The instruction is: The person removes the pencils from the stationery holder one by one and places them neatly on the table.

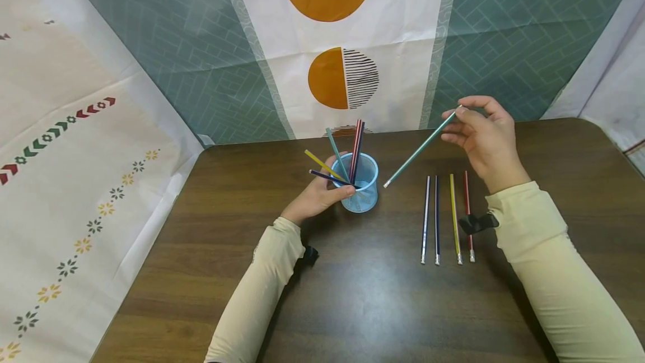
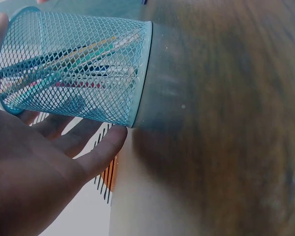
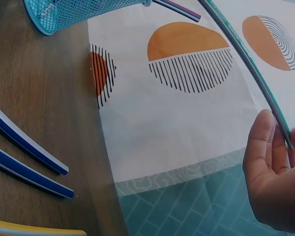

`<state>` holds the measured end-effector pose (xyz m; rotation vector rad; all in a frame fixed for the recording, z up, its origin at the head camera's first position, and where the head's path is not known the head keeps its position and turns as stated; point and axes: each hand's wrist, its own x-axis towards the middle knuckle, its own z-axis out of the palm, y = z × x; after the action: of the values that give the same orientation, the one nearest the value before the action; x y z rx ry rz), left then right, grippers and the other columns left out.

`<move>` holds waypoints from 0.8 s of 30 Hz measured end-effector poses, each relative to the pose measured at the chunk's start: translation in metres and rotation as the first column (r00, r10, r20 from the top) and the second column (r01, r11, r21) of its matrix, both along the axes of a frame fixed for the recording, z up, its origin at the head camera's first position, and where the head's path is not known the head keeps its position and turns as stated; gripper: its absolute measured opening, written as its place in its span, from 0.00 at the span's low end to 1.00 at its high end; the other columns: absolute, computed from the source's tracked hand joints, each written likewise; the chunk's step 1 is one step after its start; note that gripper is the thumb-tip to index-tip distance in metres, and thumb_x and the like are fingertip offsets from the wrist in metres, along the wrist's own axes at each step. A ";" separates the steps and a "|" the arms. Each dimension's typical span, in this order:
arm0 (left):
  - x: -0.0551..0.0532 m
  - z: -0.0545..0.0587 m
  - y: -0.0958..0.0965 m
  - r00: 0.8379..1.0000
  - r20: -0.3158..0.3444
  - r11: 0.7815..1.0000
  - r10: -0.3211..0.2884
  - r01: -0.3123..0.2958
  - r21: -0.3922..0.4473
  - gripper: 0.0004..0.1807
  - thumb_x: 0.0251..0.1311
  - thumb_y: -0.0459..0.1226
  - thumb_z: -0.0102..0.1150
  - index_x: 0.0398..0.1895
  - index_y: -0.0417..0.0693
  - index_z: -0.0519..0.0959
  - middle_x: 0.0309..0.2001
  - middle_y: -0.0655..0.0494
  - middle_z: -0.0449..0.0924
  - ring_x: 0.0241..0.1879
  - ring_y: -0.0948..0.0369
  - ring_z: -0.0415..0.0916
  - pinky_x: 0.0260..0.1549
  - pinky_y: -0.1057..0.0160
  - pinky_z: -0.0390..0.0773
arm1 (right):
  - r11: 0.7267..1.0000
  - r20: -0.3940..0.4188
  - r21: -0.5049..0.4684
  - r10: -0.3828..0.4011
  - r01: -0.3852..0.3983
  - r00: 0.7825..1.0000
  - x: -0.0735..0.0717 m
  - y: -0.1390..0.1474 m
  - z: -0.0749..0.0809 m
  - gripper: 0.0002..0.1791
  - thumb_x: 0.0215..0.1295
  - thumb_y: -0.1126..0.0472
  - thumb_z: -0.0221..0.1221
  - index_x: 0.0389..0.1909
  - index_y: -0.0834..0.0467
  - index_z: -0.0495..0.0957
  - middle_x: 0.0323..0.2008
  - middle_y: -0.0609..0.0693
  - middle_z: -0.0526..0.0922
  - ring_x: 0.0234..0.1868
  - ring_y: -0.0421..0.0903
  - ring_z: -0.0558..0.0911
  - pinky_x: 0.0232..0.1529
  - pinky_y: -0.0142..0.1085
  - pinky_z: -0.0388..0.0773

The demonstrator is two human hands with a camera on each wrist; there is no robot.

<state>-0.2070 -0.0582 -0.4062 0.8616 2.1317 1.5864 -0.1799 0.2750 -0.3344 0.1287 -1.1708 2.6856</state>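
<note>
My left hand [image 1: 313, 199] grips a light blue mesh pencil cup [image 1: 367, 198], thumb over the near rim and fingers around its far left side. In the left wrist view, the cup's mesh wall [image 2: 88, 37] lets several pencils show inside. Yellow, teal, red and dark blue pencils lean out over the rim. Up and to the right, my right hand [image 1: 486, 136] pinches a teal-green pencil [image 1: 419, 150] by its upper end. The pencil slants down left, its eraser end in the air just right of the cup. The right wrist view shows this pencil [image 3: 250, 56] between thumb and fingertips.
On the brown table [image 1: 363, 307], to the right, a whitish-blue pencil [image 1: 425, 220], a dark blue pencil [image 1: 436, 220], a yellow pencil [image 1: 455, 220] and a red pencil [image 1: 467, 198] lie side by side. A black wrist strap overlaps the red one. Patterned cloth [image 1: 403, 83] hangs behind.
</note>
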 end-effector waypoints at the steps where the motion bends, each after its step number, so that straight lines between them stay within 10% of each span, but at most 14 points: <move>1: 0.000 0.000 0.000 1.000 0.001 1.000 0.000 0.000 0.002 0.51 0.50 0.66 0.62 0.73 0.61 0.51 0.64 0.54 0.64 0.63 0.55 0.61 0.60 0.41 0.59 | 1.000 -0.002 0.000 -0.002 0.002 1.000 0.000 0.000 0.000 0.09 0.62 0.76 0.59 0.42 0.68 0.73 0.31 0.64 0.83 0.24 0.53 0.83 0.27 0.41 0.82; 16: 0.000 0.001 0.000 1.000 0.007 1.000 0.004 -0.004 -0.015 0.52 0.50 0.67 0.60 0.74 0.62 0.50 0.66 0.53 0.62 0.63 0.54 0.60 0.60 0.40 0.59 | 0.999 -0.031 0.042 -0.030 0.032 0.999 0.001 0.000 0.001 0.09 0.63 0.76 0.59 0.44 0.68 0.73 0.29 0.62 0.83 0.26 0.54 0.84 0.25 0.38 0.81; 24: 0.006 0.015 0.001 0.999 0.026 1.000 -0.019 0.019 0.004 0.50 0.58 0.57 0.62 0.75 0.49 0.48 0.66 0.44 0.61 0.64 0.48 0.59 0.61 0.37 0.56 | 0.971 -0.026 0.227 -0.071 0.075 0.997 0.003 -0.002 0.001 0.11 0.65 0.71 0.59 0.47 0.67 0.74 0.31 0.59 0.82 0.28 0.52 0.85 0.21 0.34 0.79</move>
<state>-0.2007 -0.0572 -0.3916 0.8551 2.0977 1.5838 -0.1770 0.2733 -0.3329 0.1413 -1.4456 2.4752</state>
